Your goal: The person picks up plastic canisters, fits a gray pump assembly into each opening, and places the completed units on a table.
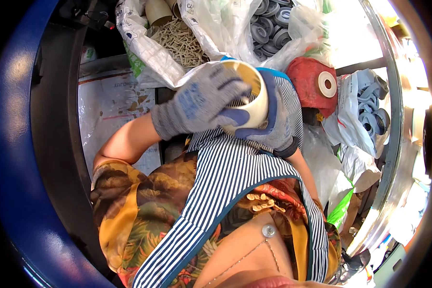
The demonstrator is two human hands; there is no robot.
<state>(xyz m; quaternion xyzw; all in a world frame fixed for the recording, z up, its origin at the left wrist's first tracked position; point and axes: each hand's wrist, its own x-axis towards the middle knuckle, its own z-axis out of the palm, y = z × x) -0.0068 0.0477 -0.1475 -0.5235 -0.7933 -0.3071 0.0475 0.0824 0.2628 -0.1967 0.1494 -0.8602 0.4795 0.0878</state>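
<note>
In front of my chest I hold a cream plastic cylinder [258, 106], tilted, with its open end facing up and left. My right hand [276, 122], in a grey glove with a blue palm, wraps round its right and near sides. The gloved left hand [199, 103] reaches over the opening from the left, its fingers closed together and partly inside. At those fingertips shows a small pale peg [246, 101]; motion blur softens it. The inside of the cylinder is mostly hidden by the left hand.
Beyond my hands stand a bag of small cream pegs [180, 41] and a bag of grey round caps [271, 29]. To the right are a red cloth [305, 79] bearing a cream ring [327, 84], and a bag of blue-grey parts [369, 108]. A dark metal frame [393, 120] runs along the right.
</note>
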